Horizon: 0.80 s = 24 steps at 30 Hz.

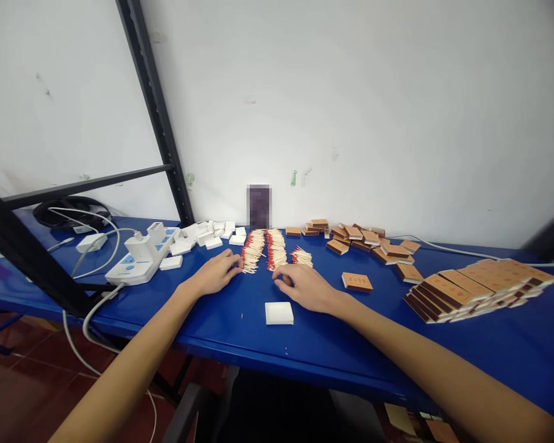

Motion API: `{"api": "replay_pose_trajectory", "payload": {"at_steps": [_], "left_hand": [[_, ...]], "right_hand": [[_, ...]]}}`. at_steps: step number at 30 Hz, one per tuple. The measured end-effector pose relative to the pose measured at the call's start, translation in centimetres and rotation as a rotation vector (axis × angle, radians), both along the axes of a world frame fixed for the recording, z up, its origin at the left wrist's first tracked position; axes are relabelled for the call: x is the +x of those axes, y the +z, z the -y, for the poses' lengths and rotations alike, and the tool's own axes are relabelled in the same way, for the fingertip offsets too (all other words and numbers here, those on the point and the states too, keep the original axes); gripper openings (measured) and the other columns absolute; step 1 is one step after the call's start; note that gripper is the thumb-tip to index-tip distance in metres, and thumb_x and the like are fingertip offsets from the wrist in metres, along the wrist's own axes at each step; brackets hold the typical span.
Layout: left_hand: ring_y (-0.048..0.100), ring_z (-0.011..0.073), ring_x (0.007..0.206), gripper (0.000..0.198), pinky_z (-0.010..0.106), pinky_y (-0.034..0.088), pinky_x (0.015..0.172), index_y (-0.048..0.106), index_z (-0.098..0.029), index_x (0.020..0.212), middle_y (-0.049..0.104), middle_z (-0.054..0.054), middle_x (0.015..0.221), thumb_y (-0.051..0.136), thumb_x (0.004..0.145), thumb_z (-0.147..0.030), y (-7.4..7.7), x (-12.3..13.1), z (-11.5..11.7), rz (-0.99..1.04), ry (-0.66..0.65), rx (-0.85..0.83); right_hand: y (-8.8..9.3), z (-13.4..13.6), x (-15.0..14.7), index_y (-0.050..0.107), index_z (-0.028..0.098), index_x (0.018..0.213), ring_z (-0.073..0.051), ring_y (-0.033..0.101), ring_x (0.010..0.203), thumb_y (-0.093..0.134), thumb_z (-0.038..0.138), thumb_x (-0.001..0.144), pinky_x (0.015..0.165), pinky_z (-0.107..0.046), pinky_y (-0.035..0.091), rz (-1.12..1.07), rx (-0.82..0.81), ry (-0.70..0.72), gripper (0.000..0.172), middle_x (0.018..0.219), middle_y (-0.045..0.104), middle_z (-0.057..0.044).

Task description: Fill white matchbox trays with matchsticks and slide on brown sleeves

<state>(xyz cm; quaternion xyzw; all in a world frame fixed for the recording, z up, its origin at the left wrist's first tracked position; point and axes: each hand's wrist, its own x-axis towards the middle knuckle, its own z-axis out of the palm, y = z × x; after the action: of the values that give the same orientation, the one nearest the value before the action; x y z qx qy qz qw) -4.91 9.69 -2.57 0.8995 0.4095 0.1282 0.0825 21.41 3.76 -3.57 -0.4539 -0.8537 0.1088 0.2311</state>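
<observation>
Two long rows of red-tipped matches, a left row (253,249) and a middle row (276,248), run away from me on the blue table. A shorter pile of matches (303,256) lies to their right. My left hand (219,272) rests with curled fingers against the near left side of the left row. At the near end of the middle row is my right hand (305,286), its fingers bent in and thumb close to them. Whatever either hand may hold is hidden. A white matchbox tray (279,313) lies just in front of my right hand, apart from it.
White trays (203,234) are heaped at the back left, beside a power strip (141,255) with cables. Brown matchboxes (360,237) lie scattered at the back right. One matchbox (357,282) sits nearer, and stacked matchboxes (480,286) stand far right. A black rack post (154,111) rises left.
</observation>
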Motion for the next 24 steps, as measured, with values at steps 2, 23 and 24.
{"api": "replay_pose_trajectory", "payload": {"at_steps": [2, 23, 24], "left_hand": [[0.053, 0.0193, 0.087, 0.019, 0.032, 0.042, 0.079, 0.057, -0.020, 0.098, 0.051, 0.004, 0.094, 0.040, 0.097, -0.028, -0.1, 0.1, 0.3, 0.004, -0.013, -0.004], [0.057, 0.0179, 0.060, 0.016, 0.028, 0.031, 0.060, 0.060, -0.022, 0.088, 0.063, -0.001, 0.067, 0.048, 0.094, -0.030, -0.1, 1.4, 5.1, 0.079, 0.234, -0.042], [0.057, 0.0177, 0.061, 0.017, 0.028, 0.032, 0.060, 0.059, -0.022, 0.088, 0.063, 0.000, 0.068, 0.047, 0.095, -0.031, -0.2, 1.3, 5.2, 0.106, 0.218, -0.050]], "right_hand": [[-0.1, -0.4, -0.4, 0.066, 0.019, 0.096, -0.012, 0.051, 0.062, 0.055, 0.021, 0.089, 0.060, -0.024, 0.032, 0.002, -0.023, 0.005, 0.013, 0.067, 0.060, 0.003], [0.9, -2.2, -2.7, 0.064, 0.018, 0.082, -0.011, 0.050, 0.059, 0.054, 0.018, 0.088, 0.058, -0.024, 0.034, -0.079, -0.103, 0.022, 0.012, 0.065, 0.058, 0.003], [1.2, -1.6, -2.3, 0.063, 0.018, 0.082, -0.011, 0.049, 0.059, 0.053, 0.020, 0.089, 0.058, -0.024, 0.034, -0.103, -0.099, 0.022, 0.013, 0.065, 0.057, 0.003]]}}
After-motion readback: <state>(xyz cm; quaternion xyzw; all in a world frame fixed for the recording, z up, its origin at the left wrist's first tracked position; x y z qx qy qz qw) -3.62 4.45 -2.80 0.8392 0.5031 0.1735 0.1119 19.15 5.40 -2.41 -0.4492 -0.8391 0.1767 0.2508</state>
